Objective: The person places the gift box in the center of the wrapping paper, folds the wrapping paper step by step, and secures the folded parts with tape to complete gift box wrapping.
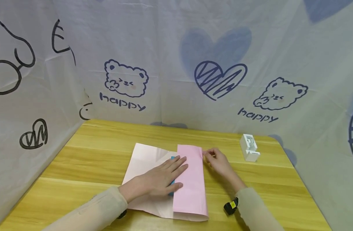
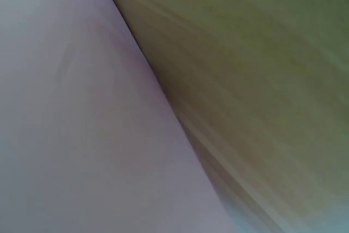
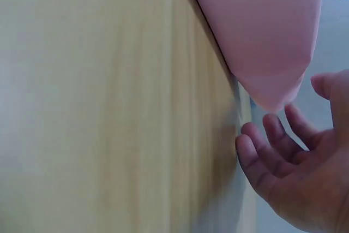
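A sheet of pink paper lies on the table, its right side folded over to the left and its paler inner side facing up on the left. A flat blue object shows in a narrow strip at the flap's edge, mostly covered. My left hand rests palm down across the sheet, fingers spread and fingertips on the flap. At the far right corner of the fold, my right hand has its fingertips right at the paper. In the right wrist view its fingers are loosely bent, thumb apart, beside the paper's bent tip.
A white tape dispenser stands at the back right of the wooden table. A printed cloth with bears and hearts hangs behind the table. A black wrist camera sits at my right sleeve.
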